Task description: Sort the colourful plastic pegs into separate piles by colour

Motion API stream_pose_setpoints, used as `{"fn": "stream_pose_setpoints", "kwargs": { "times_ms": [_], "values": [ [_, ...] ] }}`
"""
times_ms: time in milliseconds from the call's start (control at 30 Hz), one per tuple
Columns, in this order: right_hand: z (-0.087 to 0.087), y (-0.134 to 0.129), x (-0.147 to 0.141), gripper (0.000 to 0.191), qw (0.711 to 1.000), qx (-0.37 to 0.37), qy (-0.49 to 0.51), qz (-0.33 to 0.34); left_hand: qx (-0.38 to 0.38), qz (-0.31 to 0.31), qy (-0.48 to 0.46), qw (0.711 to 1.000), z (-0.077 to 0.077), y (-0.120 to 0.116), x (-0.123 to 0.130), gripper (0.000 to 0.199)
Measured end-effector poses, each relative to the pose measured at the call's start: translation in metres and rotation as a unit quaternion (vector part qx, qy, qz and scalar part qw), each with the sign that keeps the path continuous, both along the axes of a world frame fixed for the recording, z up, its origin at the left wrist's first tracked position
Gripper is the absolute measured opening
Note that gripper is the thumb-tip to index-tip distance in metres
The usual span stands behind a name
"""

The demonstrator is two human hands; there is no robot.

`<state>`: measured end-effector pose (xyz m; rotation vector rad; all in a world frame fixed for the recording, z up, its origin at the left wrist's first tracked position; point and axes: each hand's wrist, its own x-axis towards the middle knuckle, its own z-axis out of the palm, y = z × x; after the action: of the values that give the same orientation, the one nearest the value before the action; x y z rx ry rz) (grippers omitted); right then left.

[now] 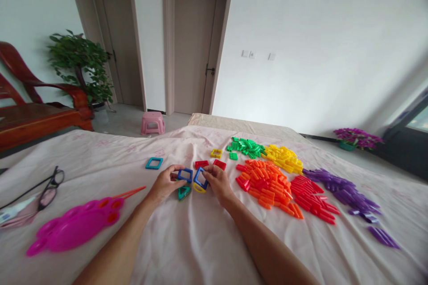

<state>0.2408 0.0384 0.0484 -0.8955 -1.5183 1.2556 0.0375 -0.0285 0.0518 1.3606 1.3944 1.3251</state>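
Blue square frames (197, 175), seemingly light, stiff, best held by rims: left hand (163, 185) pinched one, right hand (219, 183) another; orange pile (269, 182) lay at three o'clock.

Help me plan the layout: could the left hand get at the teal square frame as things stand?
Probably yes: only cloth seems to lie between the left hand and the teal square frame, though that hand holds a blue frame.

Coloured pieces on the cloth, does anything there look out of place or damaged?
A small purple bunch lies apart from the main purple pile, on its near side; it looks like a stray because the colours are otherwise mostly heaped together. I can't make out any damage.
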Motion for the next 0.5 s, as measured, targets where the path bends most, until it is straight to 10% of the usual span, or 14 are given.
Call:
{"fn": "stream_pose_setpoints", "kwargs": {
  "times_ms": [500],
  "values": [
    [-0.003, -0.007, -0.004, 0.018, 0.99, 0.079, -0.115, -0.033, -0.038, -0.05, -0.016, 0.998, 0.009, -0.002, 0.023, 0.039]
  ]
}}
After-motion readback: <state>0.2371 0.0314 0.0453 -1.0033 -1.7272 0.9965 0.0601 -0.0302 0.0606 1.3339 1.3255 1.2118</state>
